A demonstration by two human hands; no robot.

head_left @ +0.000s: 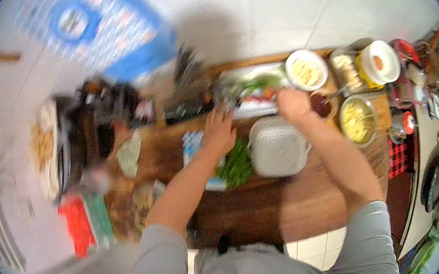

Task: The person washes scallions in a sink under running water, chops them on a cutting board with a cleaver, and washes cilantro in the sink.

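A white tray (249,112) with green and red vegetables lies at the back of the wooden table. At its left end is my left hand (219,131), fingers stretched out and slightly apart; whether they touch the rim is blurred. My right hand (293,104) is closed at the tray's right end, its fingertips hidden. Between my forearms stands a pale perforated basket (278,146), its ribbed bottom showing. Leafy green herbs (236,167) lie left of it, partly over a blue-and-white packet (191,140).
Right of the tray stand a white bowl (307,70) of pale pieces, a dark red sauce bowl (321,106) and a metal bowl (358,121) of yellow shreds. Dark knife handles (186,67) rise behind my left hand. A large pan (52,149) sits far left.
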